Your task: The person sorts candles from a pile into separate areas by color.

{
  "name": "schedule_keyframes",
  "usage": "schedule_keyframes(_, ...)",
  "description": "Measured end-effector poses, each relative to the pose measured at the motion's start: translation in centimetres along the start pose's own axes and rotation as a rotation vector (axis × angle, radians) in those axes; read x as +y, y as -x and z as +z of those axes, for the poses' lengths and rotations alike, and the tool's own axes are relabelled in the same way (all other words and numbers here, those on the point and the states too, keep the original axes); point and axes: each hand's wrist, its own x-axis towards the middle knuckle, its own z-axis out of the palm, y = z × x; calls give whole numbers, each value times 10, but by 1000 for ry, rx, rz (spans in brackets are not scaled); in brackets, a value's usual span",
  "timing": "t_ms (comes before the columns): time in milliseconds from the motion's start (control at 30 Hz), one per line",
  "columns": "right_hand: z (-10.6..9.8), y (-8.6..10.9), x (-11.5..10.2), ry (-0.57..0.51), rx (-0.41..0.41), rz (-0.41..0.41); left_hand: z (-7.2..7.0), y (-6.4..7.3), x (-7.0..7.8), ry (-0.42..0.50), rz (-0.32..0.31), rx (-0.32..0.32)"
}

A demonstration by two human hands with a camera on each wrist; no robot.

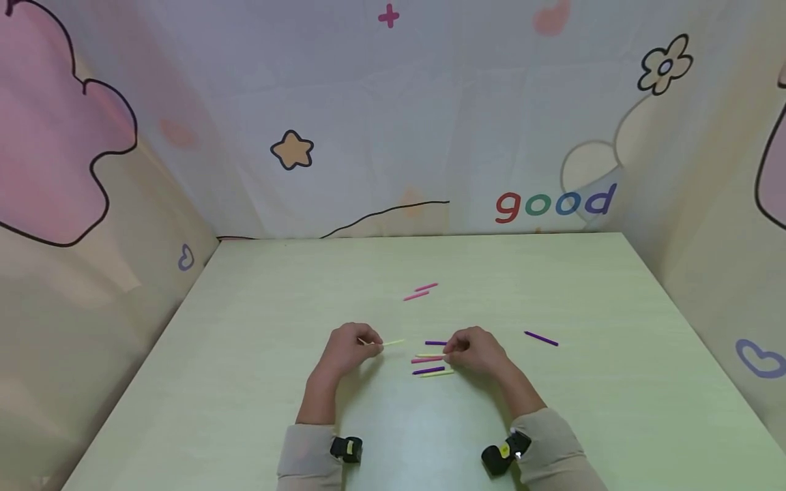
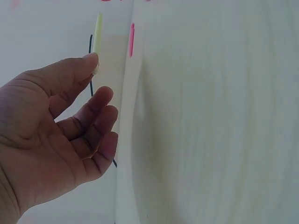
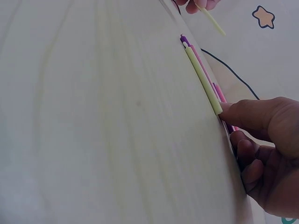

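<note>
Seemingly, sticks are being arranged: the left hand (image 1: 351, 349) pinches a yellow stick (image 1: 394, 342), likely needing careful placing next; whether the right hand (image 1: 477, 351) grips one, I cannot tell.

A slim pale-yellow stick (image 1: 394, 342) is pinched in the left hand (image 1: 351, 349), pointed toward the right hand (image 1: 475, 349), beside which purple, pink and yellow sticks (image 1: 428, 371) are clustered.

Three pink sticks (image 1: 416, 296), three purple sticks (image 1: 541, 338) and three yellow sticks (image 1: 394, 342) can be counted, nine in all. There is one left hand (image 1: 350, 350), one right hand (image 1: 475, 350), two wrist cameras (image 1: 347, 449), one surface (image 1: 276, 293) and, printed behind, one star (image 1: 292, 150), one flower (image 1: 665, 67), one plus sign (image 1: 389, 16) and four letters (image 1: 557, 204).
</note>
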Motion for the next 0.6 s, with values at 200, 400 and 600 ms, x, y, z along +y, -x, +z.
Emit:
schedule_keyframes(200, -1, 1, 0, -4, 4, 0, -9, -1, -6, 20, -48, 44)
schedule_keyframes(400, -1, 0, 1, -7, 2, -16, -17, -3, -16, 22, -91, 90)
schedule_keyframes(600, 0, -1, 2, 5, 0, -20, -22, -6, -23, 10, -139, 149)
